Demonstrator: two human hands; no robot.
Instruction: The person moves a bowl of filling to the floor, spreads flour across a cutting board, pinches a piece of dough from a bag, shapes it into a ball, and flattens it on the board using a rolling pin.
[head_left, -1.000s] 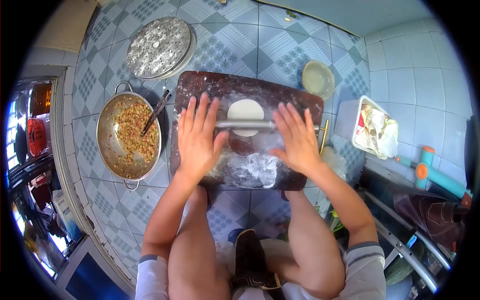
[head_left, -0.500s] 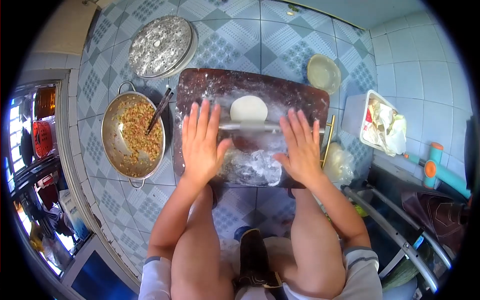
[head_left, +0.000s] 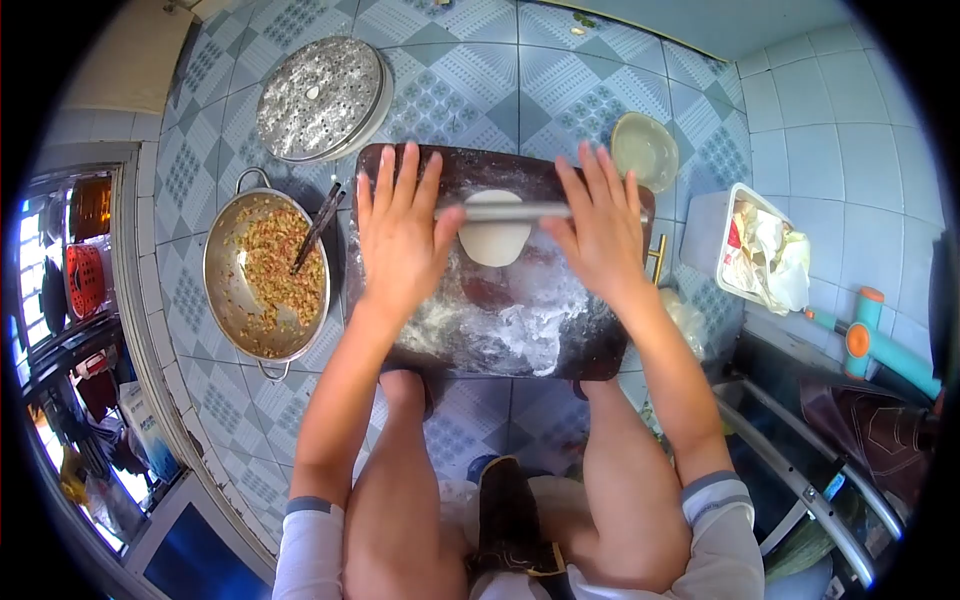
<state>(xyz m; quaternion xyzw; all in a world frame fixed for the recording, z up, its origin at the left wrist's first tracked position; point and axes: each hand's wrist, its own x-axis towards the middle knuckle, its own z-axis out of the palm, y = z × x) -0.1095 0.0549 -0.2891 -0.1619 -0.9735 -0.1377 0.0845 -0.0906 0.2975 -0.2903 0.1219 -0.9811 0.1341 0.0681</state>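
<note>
A round white sheet of dough point(head_left: 496, 243) lies on a dark red-brown board point(head_left: 590, 345) dusted with flour. Across the dough's upper part runs a grey metal rolling pin point(head_left: 515, 212). My left hand point(head_left: 402, 235) lies flat over the pin's left end, palm down and fingers spread. Over its right end rests my right hand point(head_left: 600, 225), also flat with the fingers apart. Loose white flour point(head_left: 540, 335) is heaped on the near part of the board.
Left of the board stand a metal pan point(head_left: 215, 295) of chopped filling with dark chopsticks point(head_left: 318, 225) and a floured perforated steamer tray point(head_left: 320, 95). An empty bowl point(head_left: 644, 152) and a white bin point(head_left: 703, 232) with wrappers are at the right. Metal bars point(head_left: 790, 475) stand lower right.
Both hands have moved forward, away from my body, and the rolling pin has rolled with them from the dough's near part to its far part.
</note>
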